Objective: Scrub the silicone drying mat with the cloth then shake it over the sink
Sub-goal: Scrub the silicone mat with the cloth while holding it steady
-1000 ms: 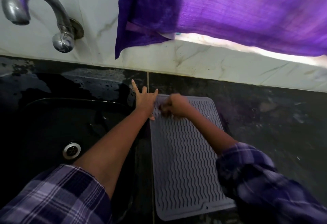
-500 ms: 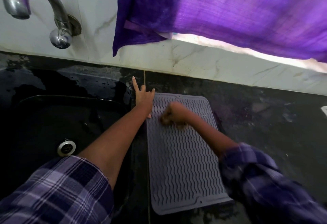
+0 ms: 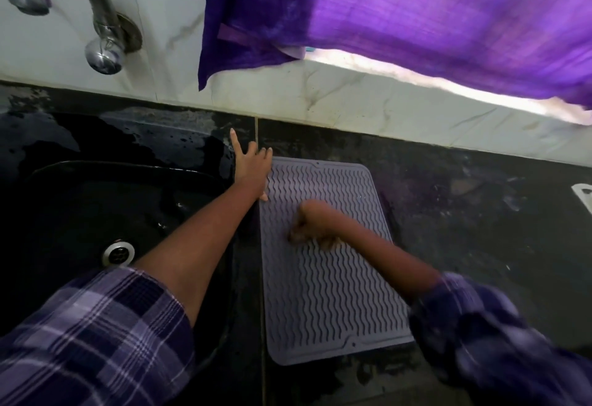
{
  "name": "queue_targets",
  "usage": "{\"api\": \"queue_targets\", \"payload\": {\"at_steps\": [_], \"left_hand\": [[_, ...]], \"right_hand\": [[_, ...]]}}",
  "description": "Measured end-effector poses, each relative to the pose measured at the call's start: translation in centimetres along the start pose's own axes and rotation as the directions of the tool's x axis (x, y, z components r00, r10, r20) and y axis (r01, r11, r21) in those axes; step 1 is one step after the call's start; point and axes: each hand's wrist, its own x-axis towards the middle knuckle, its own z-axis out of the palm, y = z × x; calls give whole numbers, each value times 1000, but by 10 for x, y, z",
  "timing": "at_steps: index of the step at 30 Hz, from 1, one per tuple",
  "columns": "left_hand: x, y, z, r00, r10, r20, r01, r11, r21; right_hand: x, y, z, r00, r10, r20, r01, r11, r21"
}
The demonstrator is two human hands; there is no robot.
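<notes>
- Fingers of the left hand (image 3: 253, 166) lie spread and straight, pressing the far left corner of the silicone drying mat (image 3: 330, 293); light pressure there could let the mat skid on the wet countertop (image 3: 480, 229).
- Fingers of the right hand (image 3: 312, 229) look curled mid-mat, but blur hides the cloth; I cannot tell how firmly it is held, so it might slip out.
- Mat lies flat just beside the sink (image 3: 96, 207); a hard stroke could push it over the rim.
</notes>
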Motion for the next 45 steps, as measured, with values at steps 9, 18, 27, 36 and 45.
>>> {"api": "queue_targets", "payload": {"at_steps": [9, 18, 27, 36, 45], "left_hand": [[-1, 2, 13, 995, -93, -36, 93, 996, -9], [-22, 17, -1, 999, 5, 47, -2, 998, -66], [-49, 22, 4, 995, -5, 101, 0, 999, 52], [-67, 31, 5, 997, -60, 43, 59, 998, 17], [-76, 35, 16, 997, -83, 11, 83, 997, 1]], "right_hand": [[27, -15, 17, 898, -19, -439, -34, 993, -113], [-2, -13, -16, 990, 97, -104, -88, 992, 90], [-40, 5, 71, 947, -104, -304, 89, 994, -63], [-4, 1, 12, 902, 31, -431, -21, 999, 26], [-88, 13, 134, 971, -70, -229, 46, 993, -107]]}}
